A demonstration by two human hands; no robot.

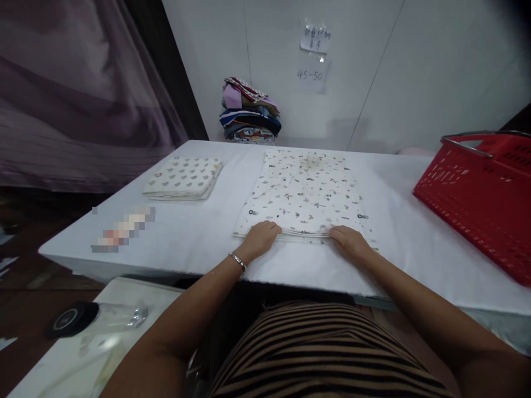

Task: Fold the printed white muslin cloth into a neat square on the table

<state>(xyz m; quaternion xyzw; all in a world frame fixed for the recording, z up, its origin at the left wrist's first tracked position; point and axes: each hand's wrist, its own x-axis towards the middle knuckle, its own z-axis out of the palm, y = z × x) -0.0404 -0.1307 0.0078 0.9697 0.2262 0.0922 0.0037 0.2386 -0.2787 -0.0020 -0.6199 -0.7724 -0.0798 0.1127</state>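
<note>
A white printed cloth (307, 188) with small dark motifs lies flat on the white-covered table, folded in layers. Its near edge runs between my two hands. My left hand (262, 236) closes on that edge toward the left, fingers curled over the layers and the thumb side hidden. Toward the right, my right hand (350, 241) pinches the same edge. A faint brownish patch shows near the cloth's far end. Off to the left rests a second folded cloth (182, 178), cream with grey leaf-like prints, touched by neither hand.
A red plastic basket (477, 204) with a metal handle stands at the table's right. Behind the table, a pile of folded fabrics (251, 113) sits against the wall. A pixelated item (122, 229) lies at front left. Below, a clear bottle (120, 315) lies on a pale surface.
</note>
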